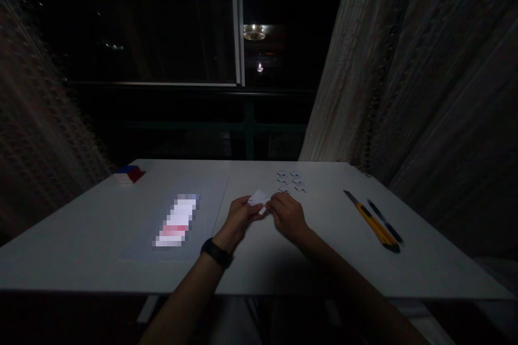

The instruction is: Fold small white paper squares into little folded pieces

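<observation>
Folded paper: a small white folded paper (258, 197) sits between the two hands, raised a little over the desk (259, 275); how its folds run is too dim to tell.
Left hand: the left hand (238, 216) has its fingers clamped on the paper, the thumb lying across the near side.
Right hand: the right hand (289, 216) has its fingers together at the paper's right edge; whether they pinch it or only touch it, I cannot tell.
Wrist: a black watch (217, 253) circles the left wrist, nearer the viewer than the fingers.
Small pieces: six flat white pieces (295, 175) with dark marks lie in two loose columns just beyond the right fingers.
Left of the fingers: a bright panel (178, 220), its content pixelated, lies on a pale sheet (213, 205); farther off, near the desk's far left corner, is a blue, red and white cube (128, 173).
Right of the fingers: a yellow cutter (373, 223), its blade pointing away from the viewer, lies just beside a dark pen (384, 220).
Beyond the fingers: a dark window (238, 27) between pale curtains (342, 59).
</observation>
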Motion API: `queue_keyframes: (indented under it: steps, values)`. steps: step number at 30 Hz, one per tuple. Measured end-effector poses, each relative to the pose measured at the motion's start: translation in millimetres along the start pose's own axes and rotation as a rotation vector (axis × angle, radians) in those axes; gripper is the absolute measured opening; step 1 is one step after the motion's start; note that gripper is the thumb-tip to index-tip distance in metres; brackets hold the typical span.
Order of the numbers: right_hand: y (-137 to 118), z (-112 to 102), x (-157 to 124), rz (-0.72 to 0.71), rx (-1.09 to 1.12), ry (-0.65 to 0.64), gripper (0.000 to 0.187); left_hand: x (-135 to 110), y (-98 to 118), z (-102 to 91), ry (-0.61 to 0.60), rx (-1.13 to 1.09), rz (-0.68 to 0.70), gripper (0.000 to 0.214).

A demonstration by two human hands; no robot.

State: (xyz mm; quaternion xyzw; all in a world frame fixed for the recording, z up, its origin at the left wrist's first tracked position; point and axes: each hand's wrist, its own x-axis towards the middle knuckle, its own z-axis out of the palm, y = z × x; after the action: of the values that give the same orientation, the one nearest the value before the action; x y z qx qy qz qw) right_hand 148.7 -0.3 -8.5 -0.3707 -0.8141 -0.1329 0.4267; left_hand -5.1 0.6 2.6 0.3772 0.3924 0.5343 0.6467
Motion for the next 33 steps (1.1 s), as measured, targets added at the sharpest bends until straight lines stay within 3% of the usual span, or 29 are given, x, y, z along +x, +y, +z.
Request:
queue_keyframes:
  steps: [4, 11, 16, 19, 23, 33]
  values:
    - [-1.1, 3.1, -0.2, 0.132, 0.125, 0.051, 0.014, 0.0, 0.2, -0.1, -0.034, -0.014, 0.006, 0.032]
    - [-3.5, 4.8, 0.6, 0.152, 0.263, 0.111, 0.016, -0.8, 0.0, -0.6, -0.038, -0.032, -0.010, 0.029]
    - [-7.0, 5.3, 2.0, 0.398, 0.360, 0.174, 0.011, -0.7, 0.9, -0.7, -0.057, -0.047, -0.030, 0.031]
    - [-8.4, 5.0, 2.5, 0.468, 0.413, 0.195, 0.011, -0.6, 1.4, -1.3, -0.066, -0.057, -0.036, 0.030]
    - [-9.9, 1.8, 3.4, 0.396, 0.365, 0.196, 0.006, 0.0, 1.1, -2.2, -0.082, -0.076, -0.032, 0.027]
    - [-6.5, -1.4, 0.9, 0.087, 0.289, 0.195, 0.021, -0.8, 3.7, -1.1, -0.132, -0.124, -0.061, 0.025]
